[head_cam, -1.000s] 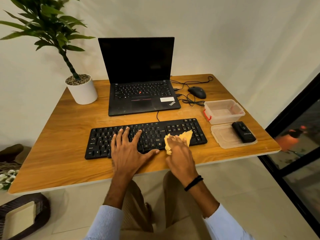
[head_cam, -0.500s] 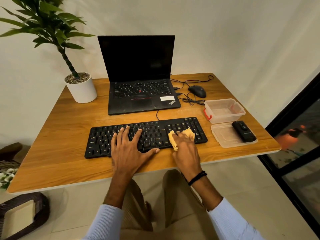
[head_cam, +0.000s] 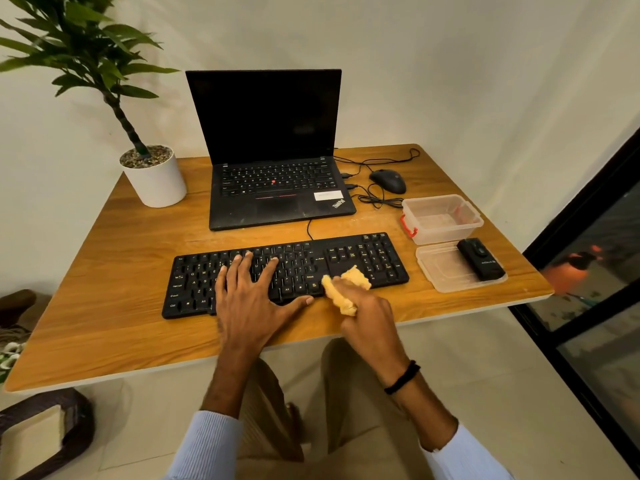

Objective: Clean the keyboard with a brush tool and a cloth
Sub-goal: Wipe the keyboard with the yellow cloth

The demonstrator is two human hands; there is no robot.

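A black external keyboard (head_cam: pixel 363 258) lies across the front middle of the wooden desk (head_cam: pixel 104 271). My left hand (head_cam: pixel 251 301) rests flat on its middle keys, fingers spread, holding nothing. My right hand (head_cam: pixel 367 313) grips a crumpled yellow cloth (head_cam: pixel 346 289) at the keyboard's front edge, just left of the number pad. A black brush tool (head_cam: pixel 479 259) lies on a clear plastic lid (head_cam: pixel 440 271) to the right of the keyboard.
An open black laptop (head_cam: pixel 273 178) stands behind the keyboard, with a wired black mouse (head_cam: pixel 388 180) and cables to its right. A clear plastic box (head_cam: pixel 440 218) sits at the right. A potted plant (head_cam: pixel 152 174) occupies the back left corner. A dark glass door (head_cam: pixel 595 271) stands at the right.
My right hand has drawn the cloth back from the keys toward the keyboard's front edge and slightly left. My left hand has stayed flat on the keys.
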